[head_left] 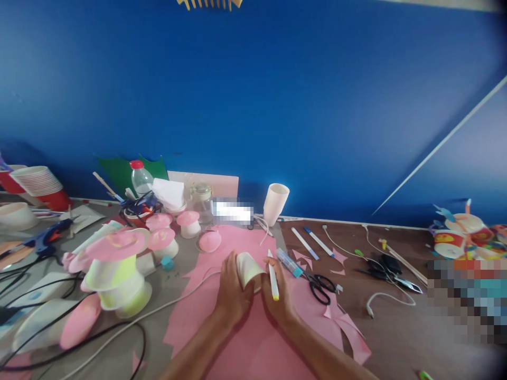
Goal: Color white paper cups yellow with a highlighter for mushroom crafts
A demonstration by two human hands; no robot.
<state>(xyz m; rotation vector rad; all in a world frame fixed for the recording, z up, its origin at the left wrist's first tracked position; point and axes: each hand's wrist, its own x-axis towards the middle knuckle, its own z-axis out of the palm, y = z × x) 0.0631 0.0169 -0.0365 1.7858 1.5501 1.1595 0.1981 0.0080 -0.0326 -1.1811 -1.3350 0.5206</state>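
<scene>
In the middle of the head view, my left hand [233,287] is wrapped round a white paper cup [249,267] that lies tilted, its open end toward me. Faint yellow shows on the cup's side. My right hand [280,287] is closed on a white marker [273,279] with a yellow end pointing toward me. Its fingers are close to the cup's rim; whether they touch it I cannot tell. Under both hands lies pink paper [206,311]. A glue stick [289,263] and black-handled scissors [321,287] lie just right of my right hand.
Left are stacked cups with pink tops and yellow colouring [119,279], a glue gun [43,240] and loose cables. A tall white cup [276,203] and a glass jar [202,203] stand near the blue wall [253,105]. Two markers [304,244], cords and pliers [407,285] lie right.
</scene>
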